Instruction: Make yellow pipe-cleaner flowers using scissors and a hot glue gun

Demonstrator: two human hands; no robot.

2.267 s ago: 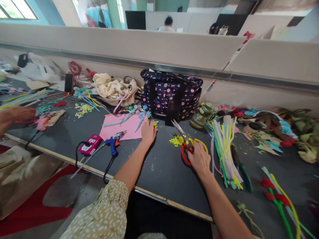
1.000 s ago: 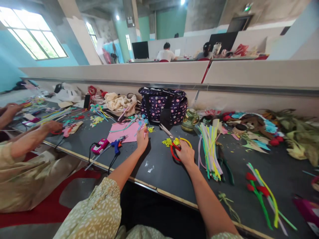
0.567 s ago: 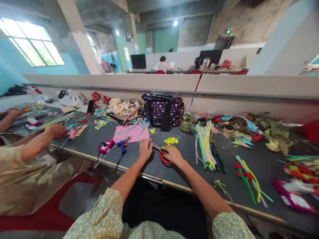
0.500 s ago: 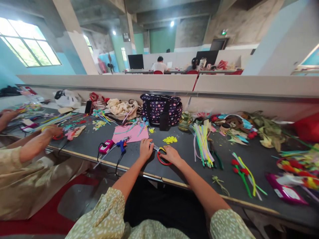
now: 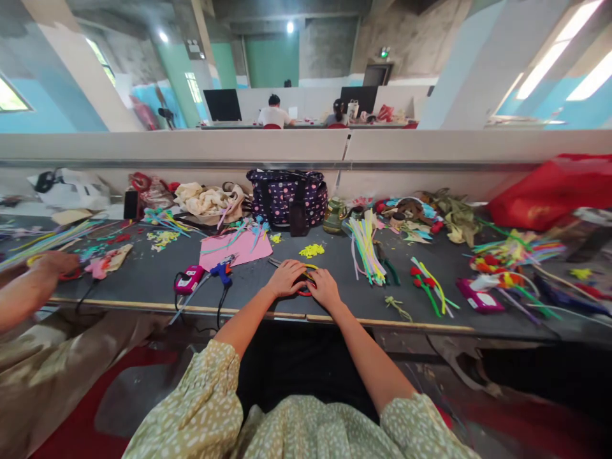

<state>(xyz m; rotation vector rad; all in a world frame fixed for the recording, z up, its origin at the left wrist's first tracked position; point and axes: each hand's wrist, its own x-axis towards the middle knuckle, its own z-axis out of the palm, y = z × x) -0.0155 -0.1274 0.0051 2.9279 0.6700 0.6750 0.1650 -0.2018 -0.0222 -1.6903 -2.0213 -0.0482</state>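
Observation:
A pair of scissors [image 5: 310, 267] with red and yellow handles lies low over the table edge, its blade tips pointing left. My left hand [image 5: 285, 278] is closed over the middle of the scissors and covers most of the blades. At the handles, my right hand [image 5: 326, 288] has its fingers curled on the loops, close against the left fingertips. Just beyond both hands is a small pile of yellow cut pieces [image 5: 312, 250]. A pink sheet [image 5: 234, 252] with pipe cleaners on it lies to the left.
A blue glue gun [image 5: 222, 273] and a magenta box [image 5: 188, 280] lie left. On the right are a bundle of pipe cleaners [image 5: 367, 245], green-handled pliers [image 5: 388, 262] and red-tipped stems [image 5: 428, 284]. A patterned bag [image 5: 272, 197] stands behind. A co-worker's hand [image 5: 57, 262] works far left.
My left hand has moved from the blade tips onto the middle of the scissors, meeting my right hand. The view has turned to the right.

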